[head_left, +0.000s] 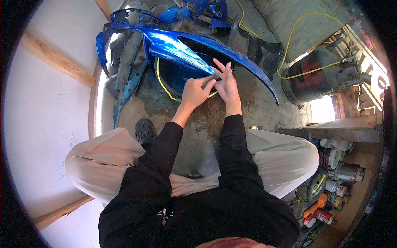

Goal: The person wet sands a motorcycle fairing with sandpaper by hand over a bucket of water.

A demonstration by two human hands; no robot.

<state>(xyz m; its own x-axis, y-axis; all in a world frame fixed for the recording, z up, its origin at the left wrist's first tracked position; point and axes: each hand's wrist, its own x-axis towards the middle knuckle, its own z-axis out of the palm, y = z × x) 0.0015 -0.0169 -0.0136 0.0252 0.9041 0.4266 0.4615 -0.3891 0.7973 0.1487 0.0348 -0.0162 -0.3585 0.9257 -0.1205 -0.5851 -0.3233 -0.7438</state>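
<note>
Two hands meet over the concrete floor (pixel 256 103), between the squatting person's knees. The left hand (pixel 193 93) is closed around a small dark tool (pixel 209 79), apparently a piece of abrasive or a stick (too small to tell). The right hand (pixel 226 84) has its fingers spread, pressing flat on the blue scooter body panel (pixel 182 49) just beyond. The panel still looks glossy in most places, so I judge the work barely begun. Farther off lie more blue panels (pixel 194 10) and a yellow hose (pixel 297 74).
</note>
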